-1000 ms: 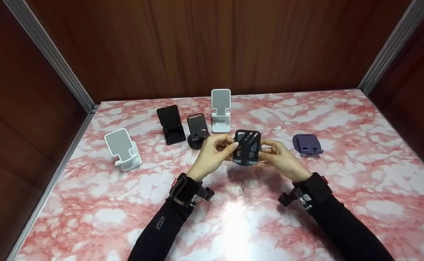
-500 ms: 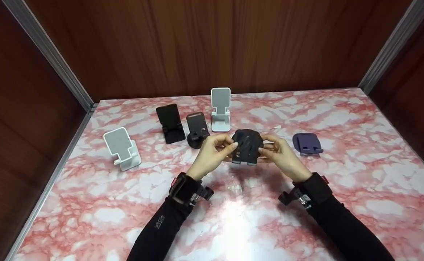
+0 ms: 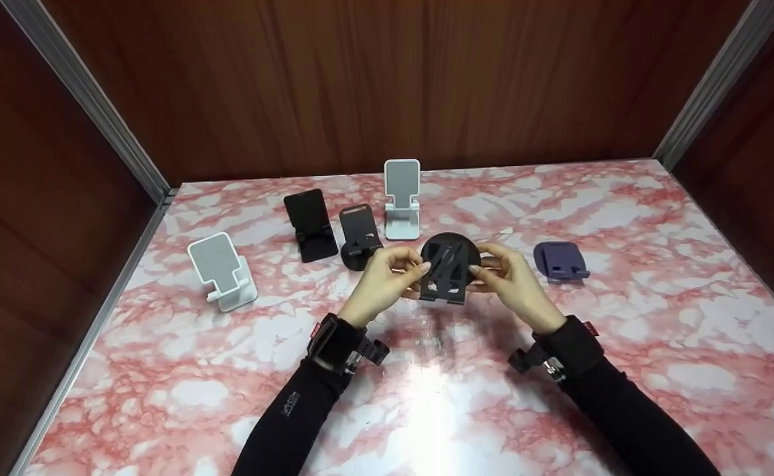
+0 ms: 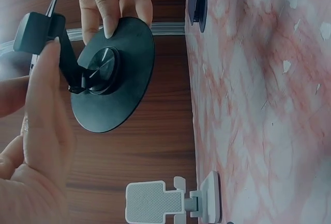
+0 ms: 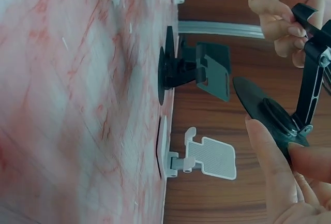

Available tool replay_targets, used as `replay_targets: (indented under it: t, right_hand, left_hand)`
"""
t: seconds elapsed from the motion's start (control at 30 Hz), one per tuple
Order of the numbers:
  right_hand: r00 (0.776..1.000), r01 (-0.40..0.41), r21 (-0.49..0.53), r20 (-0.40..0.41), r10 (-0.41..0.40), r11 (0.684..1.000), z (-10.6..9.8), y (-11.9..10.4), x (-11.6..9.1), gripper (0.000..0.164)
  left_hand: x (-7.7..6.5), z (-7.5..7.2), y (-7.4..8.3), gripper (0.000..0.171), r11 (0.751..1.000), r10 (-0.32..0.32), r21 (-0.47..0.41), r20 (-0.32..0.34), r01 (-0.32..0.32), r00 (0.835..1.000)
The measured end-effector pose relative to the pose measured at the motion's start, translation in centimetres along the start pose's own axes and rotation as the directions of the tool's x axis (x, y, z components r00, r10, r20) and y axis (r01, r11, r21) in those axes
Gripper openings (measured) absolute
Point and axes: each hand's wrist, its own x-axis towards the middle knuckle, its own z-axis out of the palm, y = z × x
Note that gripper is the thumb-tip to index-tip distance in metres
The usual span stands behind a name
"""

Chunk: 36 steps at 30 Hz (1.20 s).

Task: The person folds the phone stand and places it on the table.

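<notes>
Both hands hold up a black folding phone stand (image 3: 454, 254), partly unfolded above the table. My left hand (image 3: 384, 281) pinches its slotted plate end between thumb and fingers. My right hand (image 3: 518, 285) grips the rim of the round base, thumb on one face and fingers on the other. In the left wrist view the disc (image 4: 134, 74) faces the camera with its hinge hub showing. The right wrist view shows the hinged arm (image 5: 309, 87) standing away from the disc. Nearest the left hand is another black phone stand (image 3: 360, 235), its base partly behind the fingers.
On the marbled table (image 3: 228, 370) stand a white phone stand (image 3: 218, 268) at left, a second white one (image 3: 403, 198) at the back, and a black one (image 3: 311, 225). A folded purple phone stand (image 3: 561, 261) lies right of the hands. Wood panels (image 3: 387, 86) enclose the table.
The held stand has been turned: its slotted plate faced the head camera before, and now the round base and the folding arms show. The hands have hardly moved.
</notes>
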Motion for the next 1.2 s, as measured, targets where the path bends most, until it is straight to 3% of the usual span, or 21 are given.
replay_targets:
  t: [0.47, 0.63, 0.77, 0.87, 1.0, 1.2]
  right_hand:
    - [0.996, 0.07, -0.051, -0.044, -0.072, 0.996, 0.34, 0.26, 0.14, 0.03]
    - [0.99, 0.128, -0.064, -0.058, -0.132, 0.99, 0.44, 0.19, 0.04, 0.03]
    - [0.971, 0.222, -0.114, -0.065, -0.23, 0.968, 0.44, 0.36, 0.12, 0.027]
    - [0.952, 0.273, -0.218, -0.078, -0.296, 0.937, 0.42, 0.53, 0.18, 0.025]
    - [0.948, 0.271, -0.273, -0.091, -0.306, 0.923, 0.49, 0.45, 0.17, 0.025]
    - [0.955, 0.264, -0.172, -0.094, -0.283, 0.949, 0.77, 0.11, 0.12, 0.025]
  left_hand:
    - [0.18, -0.22, -0.35, 0.019, 0.997, -0.063, -0.037, 0.042, 0.065, 0.997]
    - [0.21, -0.16, -0.47, 0.017, 0.997, -0.065, -0.028, 0.066, 0.067, 0.996]
    - [0.23, -0.18, -0.64, 0.016, 0.997, -0.062, -0.03, 0.077, 0.064, 0.995]
    - [0.25, -0.24, -0.69, 0.016, 0.997, -0.062, -0.036, 0.084, 0.065, 0.995]
    - [0.26, -0.37, -0.67, 0.017, 0.997, -0.06, -0.042, 0.095, 0.064, 0.994]
    - [0.2, -0.48, -0.33, 0.013, 0.997, -0.063, -0.035, 0.087, 0.067, 0.994]
